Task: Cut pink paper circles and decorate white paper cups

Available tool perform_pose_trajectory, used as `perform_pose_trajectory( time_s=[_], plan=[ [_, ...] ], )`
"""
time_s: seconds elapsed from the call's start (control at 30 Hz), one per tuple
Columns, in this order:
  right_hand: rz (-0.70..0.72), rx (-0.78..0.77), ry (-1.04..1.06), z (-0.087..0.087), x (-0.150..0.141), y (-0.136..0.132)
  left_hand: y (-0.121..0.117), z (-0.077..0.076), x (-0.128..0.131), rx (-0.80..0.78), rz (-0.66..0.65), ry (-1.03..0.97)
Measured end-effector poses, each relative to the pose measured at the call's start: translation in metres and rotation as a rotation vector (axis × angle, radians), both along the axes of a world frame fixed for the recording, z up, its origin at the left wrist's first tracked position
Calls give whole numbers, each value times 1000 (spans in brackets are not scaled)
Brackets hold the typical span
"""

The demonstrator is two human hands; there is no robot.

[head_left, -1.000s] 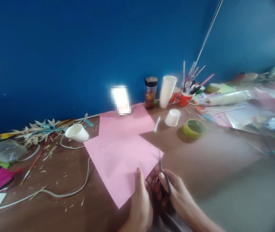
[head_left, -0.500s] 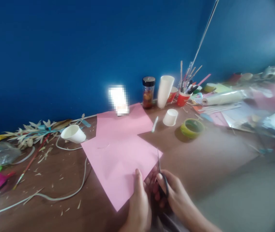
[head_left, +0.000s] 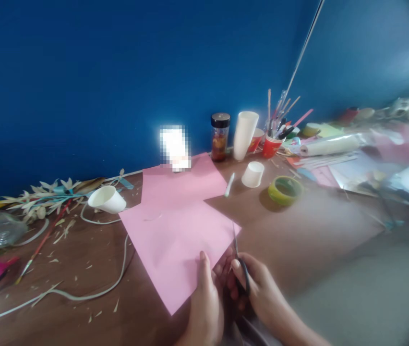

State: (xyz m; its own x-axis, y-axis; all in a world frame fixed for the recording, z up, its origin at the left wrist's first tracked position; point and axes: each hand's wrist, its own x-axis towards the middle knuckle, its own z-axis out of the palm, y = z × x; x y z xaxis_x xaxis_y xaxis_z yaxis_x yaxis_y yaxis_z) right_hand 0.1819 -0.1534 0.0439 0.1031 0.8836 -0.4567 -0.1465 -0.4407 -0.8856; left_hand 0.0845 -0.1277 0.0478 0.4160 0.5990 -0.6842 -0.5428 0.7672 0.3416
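Note:
A sheet of pink paper (head_left: 179, 250) is gripped along its near right edge by my left hand (head_left: 206, 298), thumb on top and fingers underneath. My right hand (head_left: 258, 283) is closed round the black handles of a pair of scissors (head_left: 243, 276). One blade rises over the right corner of the sheet; whether the blades are apart I cannot tell. Behind the held sheet lies a second pink sheet (head_left: 179, 187), partly covered by it. The fingertips beneath the paper are in shadow.
A roll of yellow-green tape (head_left: 285, 191), a white paper cup (head_left: 252, 174) and a white pen-like stick (head_left: 229, 184) lie to the right. Behind stand a jar (head_left: 220, 139) and a red cup of brushes (head_left: 272, 147). At left are a tipped cup (head_left: 107, 199), a cable (head_left: 78, 297) and a paintbrush (head_left: 42, 245).
The whole view has shifted very slightly. Both hands, the scissors and the pink sheet keep the same positions relative to each other.

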Motion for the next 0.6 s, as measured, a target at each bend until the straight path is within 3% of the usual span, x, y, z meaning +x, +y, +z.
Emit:
perform_pose_trajectory(
  time_s=[0.6],
  plan=[
    [-8, -6, 23, -5, -2, -2, 1, 4, 0, -14, 9, 30]
  ],
)
